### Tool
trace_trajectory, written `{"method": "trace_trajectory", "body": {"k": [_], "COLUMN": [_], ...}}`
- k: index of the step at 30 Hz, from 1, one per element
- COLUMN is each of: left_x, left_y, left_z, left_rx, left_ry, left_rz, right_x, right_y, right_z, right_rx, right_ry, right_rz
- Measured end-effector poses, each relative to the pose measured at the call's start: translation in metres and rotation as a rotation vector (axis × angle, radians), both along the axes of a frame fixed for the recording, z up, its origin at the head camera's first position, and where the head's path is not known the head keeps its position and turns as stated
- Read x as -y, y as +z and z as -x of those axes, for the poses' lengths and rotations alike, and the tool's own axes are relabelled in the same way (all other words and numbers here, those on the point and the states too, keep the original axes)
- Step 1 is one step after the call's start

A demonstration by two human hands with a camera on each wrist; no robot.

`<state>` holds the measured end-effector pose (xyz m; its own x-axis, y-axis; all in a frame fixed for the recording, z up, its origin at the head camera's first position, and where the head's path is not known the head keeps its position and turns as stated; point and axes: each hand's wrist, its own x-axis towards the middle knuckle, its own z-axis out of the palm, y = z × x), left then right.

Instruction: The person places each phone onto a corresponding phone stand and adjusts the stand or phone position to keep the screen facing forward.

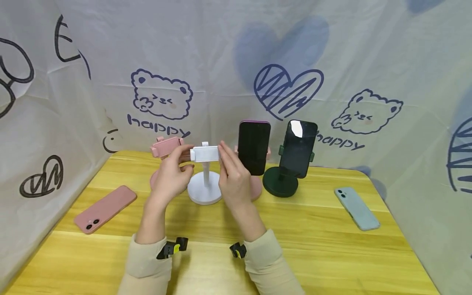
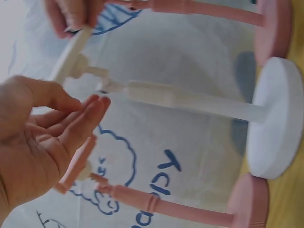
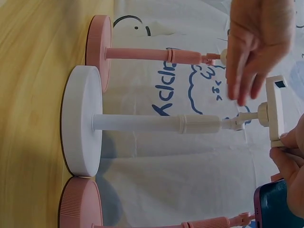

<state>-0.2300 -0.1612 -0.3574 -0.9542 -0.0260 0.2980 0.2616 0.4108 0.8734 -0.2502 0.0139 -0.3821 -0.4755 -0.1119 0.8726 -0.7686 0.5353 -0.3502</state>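
A white phone stand (image 1: 205, 190) stands upright on its round base, with no phone in its clamp (image 1: 206, 154). Thumb and fingers of my right hand (image 1: 236, 180) pinch the clamp's right end, as the right wrist view shows. At the clamp's left end is my left hand (image 1: 170, 177), its fingers relaxed and extended. Seen in the right wrist view, the left hand (image 3: 259, 45) stays a little apart from the clamp and holds nothing. Behind it stands a pink phone stand (image 1: 166, 147) with no phone, partly hidden by the left hand.
To the right, a second pink stand (image 1: 256, 188) and a dark green stand (image 1: 281, 182) each hold a dark-screened phone (image 1: 254, 145). A pink phone (image 1: 107, 209) lies face down at left, a pale blue phone (image 1: 357, 208) at right. A printed cloth (image 1: 217, 102) hangs behind the wooden table (image 1: 317, 246).
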Motion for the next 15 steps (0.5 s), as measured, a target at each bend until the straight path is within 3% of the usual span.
{"method": "trace_trajectory", "body": {"k": [3, 7, 15], "left_x": [0.0044, 0.0055, 0.004], "left_y": [0.0066, 0.0095, 0.0062], "left_z": [-0.0057, -0.0076, -0.0054], "left_rx": [0.0, -0.051, -0.128], "left_ry": [-0.049, -0.092, -0.088], "left_rz": [-0.088, -0.212, -0.278], "right_x": [-0.001, -0.0023, -0.0018], "right_y": [-0.0004, -0.0007, -0.0013], "right_z": [-0.0005, -0.0007, -0.0008], "right_rx": [0.011, 0.008, 0.019], "right_ry": [0.0, 0.006, 0.023], "right_rz": [0.002, 0.012, 0.035]}}
